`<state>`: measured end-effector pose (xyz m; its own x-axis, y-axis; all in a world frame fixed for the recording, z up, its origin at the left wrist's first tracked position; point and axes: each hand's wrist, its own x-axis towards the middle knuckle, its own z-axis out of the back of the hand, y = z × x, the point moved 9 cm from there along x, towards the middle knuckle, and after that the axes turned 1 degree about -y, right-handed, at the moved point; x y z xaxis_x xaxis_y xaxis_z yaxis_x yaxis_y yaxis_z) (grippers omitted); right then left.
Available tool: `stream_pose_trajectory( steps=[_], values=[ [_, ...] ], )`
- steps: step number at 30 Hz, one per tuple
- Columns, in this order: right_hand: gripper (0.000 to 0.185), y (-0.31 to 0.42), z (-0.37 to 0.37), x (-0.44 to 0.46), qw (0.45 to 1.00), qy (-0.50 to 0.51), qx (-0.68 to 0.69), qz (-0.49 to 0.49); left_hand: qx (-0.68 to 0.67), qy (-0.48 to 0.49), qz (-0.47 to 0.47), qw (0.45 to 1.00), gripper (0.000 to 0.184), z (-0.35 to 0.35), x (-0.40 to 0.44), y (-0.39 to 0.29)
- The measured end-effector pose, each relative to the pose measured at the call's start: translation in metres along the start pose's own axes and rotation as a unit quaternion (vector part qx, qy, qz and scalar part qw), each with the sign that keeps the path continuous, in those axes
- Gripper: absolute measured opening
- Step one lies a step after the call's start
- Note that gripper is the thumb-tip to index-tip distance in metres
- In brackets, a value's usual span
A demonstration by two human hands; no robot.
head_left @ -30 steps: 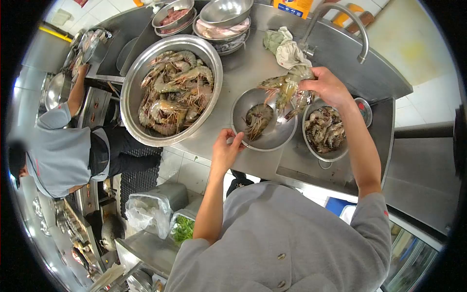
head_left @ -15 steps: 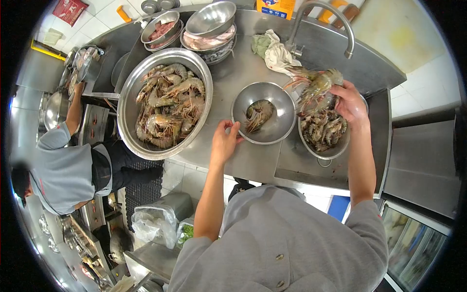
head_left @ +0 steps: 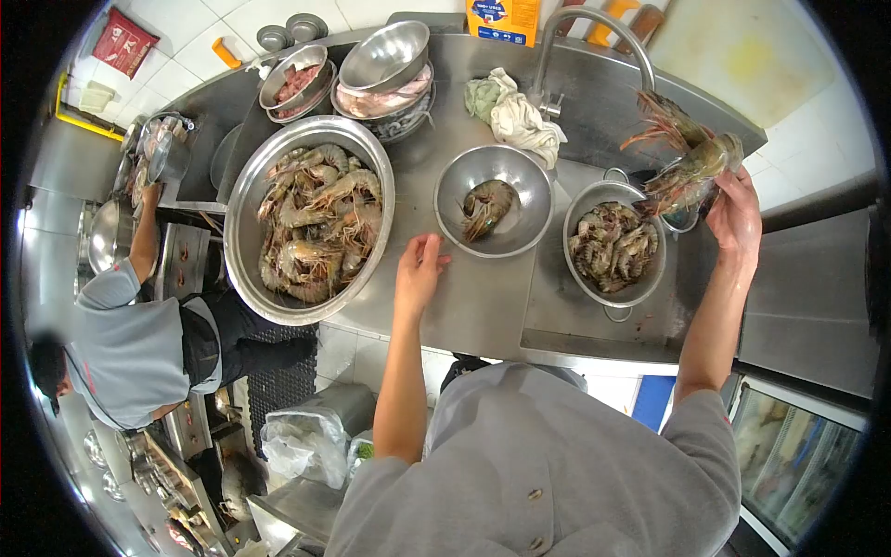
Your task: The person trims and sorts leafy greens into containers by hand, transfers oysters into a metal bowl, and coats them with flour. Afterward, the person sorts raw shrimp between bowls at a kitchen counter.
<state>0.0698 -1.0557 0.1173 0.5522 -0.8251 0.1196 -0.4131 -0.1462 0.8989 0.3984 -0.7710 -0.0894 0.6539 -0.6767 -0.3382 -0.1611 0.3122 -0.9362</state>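
Note:
My right hand (head_left: 735, 215) is closed on a bunch of large raw prawns (head_left: 691, 176), held up over the sink side, their long legs and feelers pointing left. Below and left of it, a metal colander (head_left: 613, 299) with ring handles holds many smaller-looking prawns (head_left: 613, 246). My left hand (head_left: 419, 271) hovers over the steel counter with loosely bent fingers, holding nothing, just left of a steel mixing bowl (head_left: 534, 218). One or two prawns (head_left: 486, 209) lie in that bowl. Further left stands a wide basin (head_left: 385, 209) heaped with whole prawns (head_left: 320, 218).
A curved faucet (head_left: 594, 13) rises behind the sink (head_left: 594, 343). Crumpled cloths (head_left: 515, 111) lie beside it. Stacked bowls of meat (head_left: 385, 60) stand at the back left. A co-worker (head_left: 139, 325) in a grey shirt works at the left. A lined bin (head_left: 306, 441) stands below the counter.
My right hand has carried the prawns right and away from above the colander. My left hand has come off the mixing bowl's rim. The view has shifted slightly.

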Motion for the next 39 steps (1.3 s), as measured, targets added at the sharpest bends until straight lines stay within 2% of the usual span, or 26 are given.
stream_pose_trajectory(
  steps=[6,15,20,21,23,24,27,32,35,37,39],
  values=[
    [0.043,-0.001,0.015,0.001,1.000,-0.003,-0.006,0.001,0.054,0.021,-0.034,0.998,0.035,0.022,-0.034,0.032],
    [0.031,0.032,0.047,-0.008,0.997,-0.054,0.008,0.061,0.054,0.033,-0.002,0.998,0.031,0.025,-0.066,0.032],
    [0.032,0.077,0.073,-0.019,0.986,-0.116,-0.027,0.115,0.067,0.041,-0.008,0.997,0.029,0.025,-0.066,0.034],
    [0.032,0.085,0.082,-0.028,0.976,-0.170,-0.029,0.134,0.066,0.043,-0.015,0.997,0.028,0.024,-0.066,0.033],
    [0.030,0.100,0.108,-0.030,0.971,-0.187,-0.026,0.147,0.074,0.050,-0.014,0.996,0.028,0.023,-0.066,0.034],
    [0.028,0.105,0.115,-0.031,0.978,-0.152,-0.013,0.145,0.079,0.053,-0.013,0.995,0.028,0.023,-0.066,0.035],
    [0.027,0.112,0.127,-0.039,0.974,-0.169,-0.028,0.150,0.081,0.053,-0.037,0.995,0.027,0.021,-0.067,0.036],
    [0.030,0.092,0.100,-0.039,0.983,-0.138,-0.046,0.112,0.111,0.068,-0.020,0.991,0.026,0.018,-0.071,0.030],
    [0.037,0.068,0.097,-0.037,0.992,-0.084,-0.046,0.084,0.114,0.064,-0.013,0.991,0.026,0.018,-0.074,0.032],
    [0.033,0.049,0.094,-0.041,0.989,-0.108,-0.058,0.084,0.106,0.065,-0.020,0.992,0.025,0.018,-0.074,0.033],
    [0.031,0.034,0.060,-0.042,0.989,-0.119,-0.064,0.068,0.092,0.069,-0.031,0.993,0.025,0.019,-0.074,0.038]
  ],
)
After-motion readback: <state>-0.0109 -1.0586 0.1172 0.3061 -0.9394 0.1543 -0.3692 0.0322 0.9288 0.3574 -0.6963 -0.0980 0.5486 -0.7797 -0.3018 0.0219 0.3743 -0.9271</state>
